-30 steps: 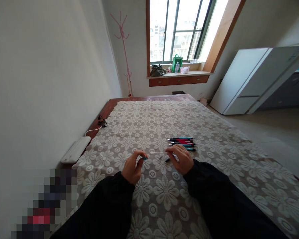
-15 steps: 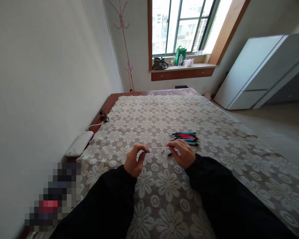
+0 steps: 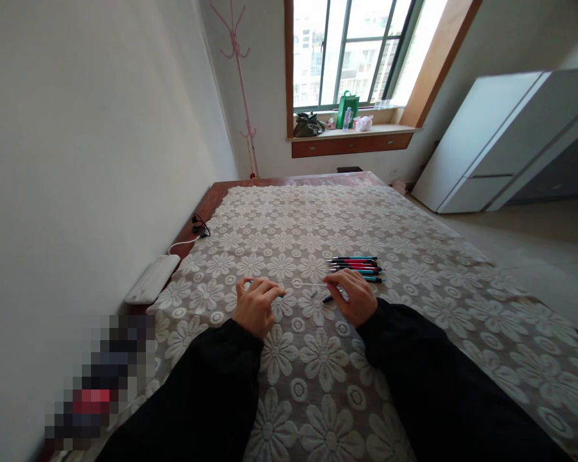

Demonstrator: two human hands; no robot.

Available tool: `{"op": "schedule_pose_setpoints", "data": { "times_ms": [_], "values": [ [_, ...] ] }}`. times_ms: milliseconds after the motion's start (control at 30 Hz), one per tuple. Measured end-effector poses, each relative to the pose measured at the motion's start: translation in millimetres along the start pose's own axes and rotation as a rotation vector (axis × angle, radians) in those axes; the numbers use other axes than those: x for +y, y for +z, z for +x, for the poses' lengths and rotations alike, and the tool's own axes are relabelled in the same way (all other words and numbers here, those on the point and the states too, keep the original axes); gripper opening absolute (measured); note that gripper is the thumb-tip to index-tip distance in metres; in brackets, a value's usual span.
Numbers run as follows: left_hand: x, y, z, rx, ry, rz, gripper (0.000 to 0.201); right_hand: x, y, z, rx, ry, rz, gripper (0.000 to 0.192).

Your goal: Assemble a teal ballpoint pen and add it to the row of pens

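I am seeing both hands lying low over the flowered lace bedspread (image 3: 318, 359): the left hand (image 3: 254, 307) is curling loosely, fingertips down by a small teal pen piece that is barely showing, and I cannot tell whether it is pinching it. The right hand (image 3: 354, 298) is pinching one end of a thin refill rod (image 3: 309, 284) and covering a dark pen part (image 3: 327, 298), with the row of finished pens (image 3: 357, 267) lying just beyond its knuckles
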State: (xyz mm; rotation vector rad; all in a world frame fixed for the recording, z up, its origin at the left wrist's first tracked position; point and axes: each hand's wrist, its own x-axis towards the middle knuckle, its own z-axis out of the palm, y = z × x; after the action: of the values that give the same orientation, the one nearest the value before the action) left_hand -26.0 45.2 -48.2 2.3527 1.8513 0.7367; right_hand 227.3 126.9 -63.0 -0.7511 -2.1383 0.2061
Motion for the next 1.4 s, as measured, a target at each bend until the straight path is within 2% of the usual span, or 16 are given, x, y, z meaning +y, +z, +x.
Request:
{"op": "schedule_pose_setpoints", "data": {
  "times_ms": [133,367,467,600,667,767,867,1000,1100,1200,1400],
  "values": [
    [-1.5,0.9,-0.2,-0.038,0.063,0.012,0.059,-0.7,-0.3,0.3,0.005,-0.013,0.016,0.015],
    [-0.2,0.8,0.2,0.013,0.139,0.001,0.054,-2.2,-1.5,0.0,0.006,-0.023,0.022,0.014],
    [0.7,1.2,0.1,0.009,0.102,-0.022,0.054,-1.9,-1.0,0.3,0.005,-0.011,0.02,0.015],
    [1.6,5.2,0.5,0.01,-0.037,-0.06,0.043,-1.8,-0.2,0.2,-0.007,-0.018,0.03,0.014],
    [1.8,7.7,0.8,-0.012,-0.056,-0.08,0.039,-2.1,-0.3,0.1,-0.027,-0.035,0.034,0.014],
    [2.5,10.0,0.5,-0.053,0.001,-0.097,0.041,-2.9,-1.0,0.3,-0.041,-0.045,0.034,0.014],
    [4.0,10.6,-0.9,-0.11,0.118,-0.136,0.043,-3.5,-1.5,1.2,-0.025,-0.042,0.02,0.014],
    [5.6,12.1,-1.7,-0.169,0.224,-0.172,0.021,-3.2,-0.8,1.8,-0.016,-0.054,0.014,0.014],
    [5.2,14.0,0.0,-0.158,0.216,-0.177,0.012,-2.0,0.3,1.2,-0.02,-0.074,0.026,0.014],
    [4.2,15.6,2.0,-0.15,0.217,-0.181,0.011,-0.8,0.8,0.3,-0.014,-0.079,0.037,0.014],
    [-0.1,20.6,2.5,-0.06,0.185,-0.191,0.011,1.1,0.4,-0.8,-0.017,-0.088,0.053,0.013]
  ]
}}
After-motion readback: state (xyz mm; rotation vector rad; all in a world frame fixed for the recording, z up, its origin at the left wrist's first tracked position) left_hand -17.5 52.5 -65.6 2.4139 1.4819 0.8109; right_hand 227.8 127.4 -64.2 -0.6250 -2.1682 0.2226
